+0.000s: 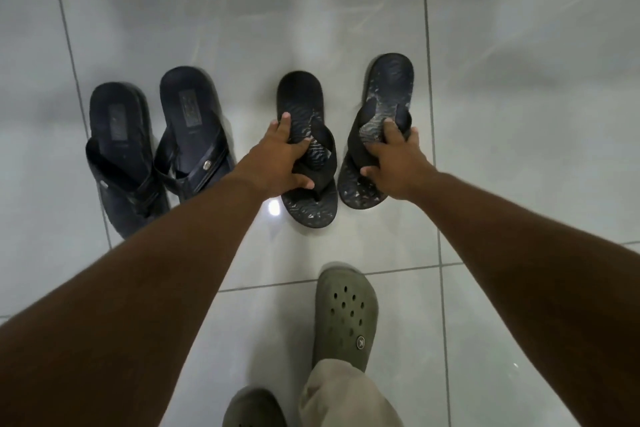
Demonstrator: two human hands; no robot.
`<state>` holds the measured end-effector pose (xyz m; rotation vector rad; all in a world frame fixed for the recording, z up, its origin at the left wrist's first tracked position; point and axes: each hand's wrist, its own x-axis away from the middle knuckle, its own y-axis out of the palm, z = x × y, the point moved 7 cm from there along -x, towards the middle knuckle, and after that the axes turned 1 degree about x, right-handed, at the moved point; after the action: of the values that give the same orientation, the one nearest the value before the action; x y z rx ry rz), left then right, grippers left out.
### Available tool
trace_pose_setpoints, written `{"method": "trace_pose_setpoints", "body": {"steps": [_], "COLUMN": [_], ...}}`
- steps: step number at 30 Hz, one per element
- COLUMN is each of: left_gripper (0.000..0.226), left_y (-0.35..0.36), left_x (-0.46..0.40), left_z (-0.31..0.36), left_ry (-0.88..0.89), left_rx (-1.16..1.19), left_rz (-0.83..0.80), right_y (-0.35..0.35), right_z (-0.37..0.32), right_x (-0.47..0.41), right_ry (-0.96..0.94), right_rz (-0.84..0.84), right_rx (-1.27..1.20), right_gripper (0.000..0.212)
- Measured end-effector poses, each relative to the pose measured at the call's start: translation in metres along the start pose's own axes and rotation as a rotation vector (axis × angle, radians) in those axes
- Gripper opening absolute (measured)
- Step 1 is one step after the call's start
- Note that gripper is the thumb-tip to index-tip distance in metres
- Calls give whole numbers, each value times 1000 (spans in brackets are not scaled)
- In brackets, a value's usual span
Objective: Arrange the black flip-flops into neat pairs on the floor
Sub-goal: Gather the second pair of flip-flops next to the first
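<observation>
Olive-green clogs at the bottom edge: one perforated clog [344,317] with a round rivet badge, its mark too small to read, under a beige trouser cuff [341,395]; a second clog [254,407] partly cut off beside it.

Left hand [277,161] closed over the strap of the left textured flip-flop [308,152], thumb on the near side, fingers across the footbed. Right hand [393,163] likewise clamped on the strap of the right textured flip-flop [379,128], fingers curled under the strap. Both soles lie flat on the floor, heels pointing away from the clogs, a narrow gap between them; the right one sits slightly farther from the clogs and tilts a little. Footbeds rubbery, wave-patterned, scuffed grey.

Left of the held pair, well apart: two smooth dark sandals [156,146], side by side and nearly touching, crossed straps with a small metal stud, a rectangular heel label, unreadable.

Glossy pale grey floor tile [346,28], thin dark grout lines, marbled streaks, a bright light reflection near the left flip-flop's toe.
</observation>
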<state>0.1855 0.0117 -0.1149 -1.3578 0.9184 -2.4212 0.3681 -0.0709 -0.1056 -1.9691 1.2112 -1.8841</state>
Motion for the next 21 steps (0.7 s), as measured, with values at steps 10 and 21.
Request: {"method": "trace_pose_setpoints", "body": {"steps": [10,21], "left_gripper": [89,102], "left_y": [1,-54], "left_x": [-7,108], "left_z": [-1,-64], "left_ry": [30,-107], "left_rx": [15,-72], "left_rz": [52,123], "right_y": [2,-16], "right_z": [-11,-144], "right_x": [-7,52], "right_ry": [-112,-194], "right_rz": [70,181], "right_rx": [34,7], "right_gripper": [64,80]}}
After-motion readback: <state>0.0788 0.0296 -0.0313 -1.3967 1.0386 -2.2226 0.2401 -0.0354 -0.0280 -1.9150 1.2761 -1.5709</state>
